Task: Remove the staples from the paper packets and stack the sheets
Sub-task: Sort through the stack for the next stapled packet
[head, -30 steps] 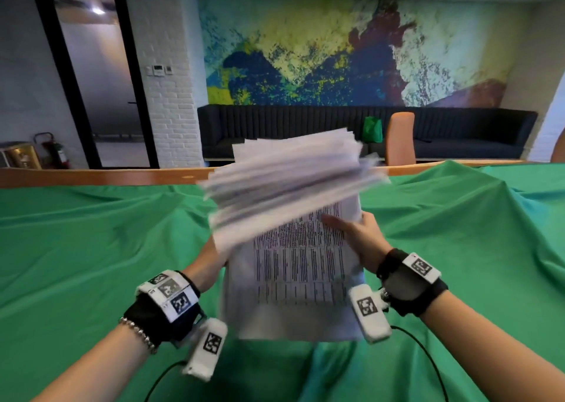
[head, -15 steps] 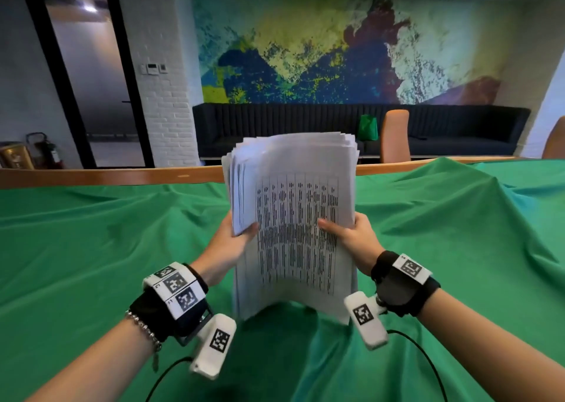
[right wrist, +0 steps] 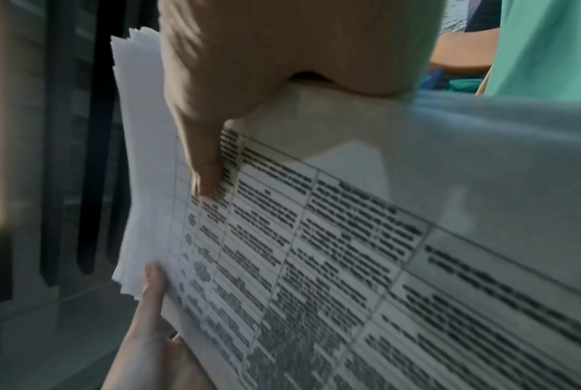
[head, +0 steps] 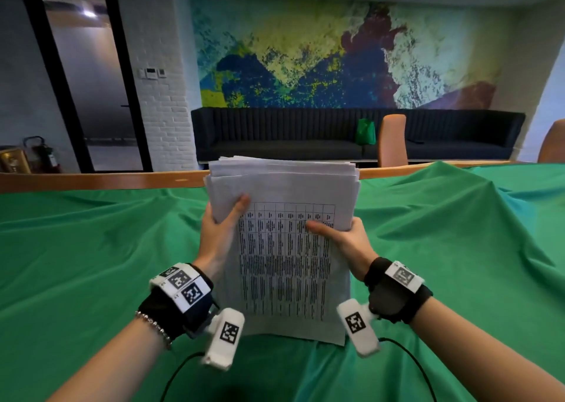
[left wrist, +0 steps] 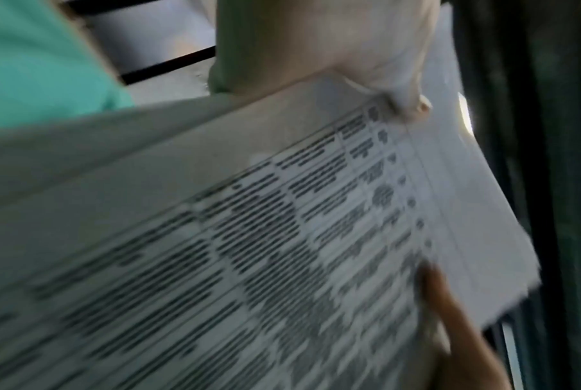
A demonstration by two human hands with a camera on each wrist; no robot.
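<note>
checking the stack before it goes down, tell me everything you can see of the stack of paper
The stack of paper is a thick sheaf of white sheets, held upright above the green cloth. Its top sheet shows a printed table of dark, blurred text. The upper edges are slightly uneven. The left hand and right hand grip its sides, thumbs on the front. No staple is discernible.

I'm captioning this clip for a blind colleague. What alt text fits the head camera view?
Two hands hold a thick stack of paper sheets upright over a table draped in green cloth: the left hand grips its left edge, the right hand its right. The front sheet shows a printed table; behind are a dark sofa and colourful mural.
</note>
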